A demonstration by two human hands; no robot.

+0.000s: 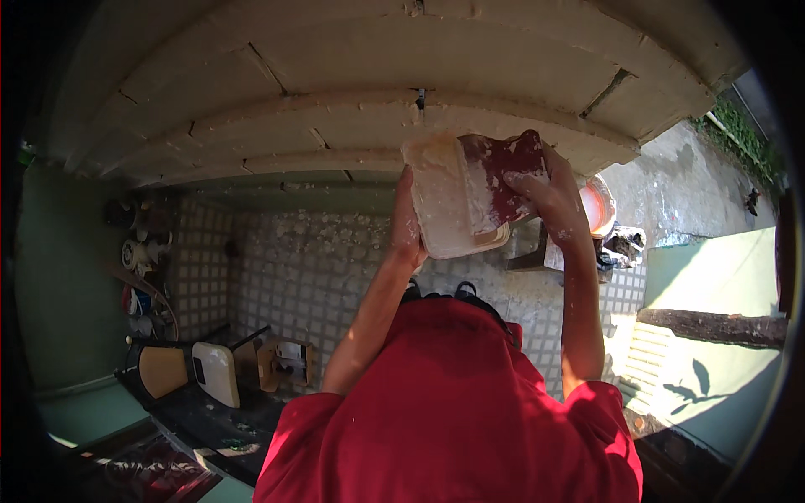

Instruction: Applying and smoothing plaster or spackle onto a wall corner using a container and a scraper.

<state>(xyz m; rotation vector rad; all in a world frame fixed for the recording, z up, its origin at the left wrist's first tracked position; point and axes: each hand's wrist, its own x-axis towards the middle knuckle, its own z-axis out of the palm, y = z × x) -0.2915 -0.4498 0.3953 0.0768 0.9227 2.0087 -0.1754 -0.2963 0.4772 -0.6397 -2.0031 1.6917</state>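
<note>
The left forearm [373, 298] slants from the near side toward the far right, elbow bent and out to the left, its wrist [404, 255] leading into a left hand [407, 222] that stands on edge, fingers pointing away from the body and pressed in a supporting grip. The right forearm [581, 302] runs almost straight away from the body and leans left at the wrist, where the right hand [553, 194] is closed in a grip, its thumb [521, 181] reaching leftward. Pale smears mark the right hand, and both forearms are bare.
</note>
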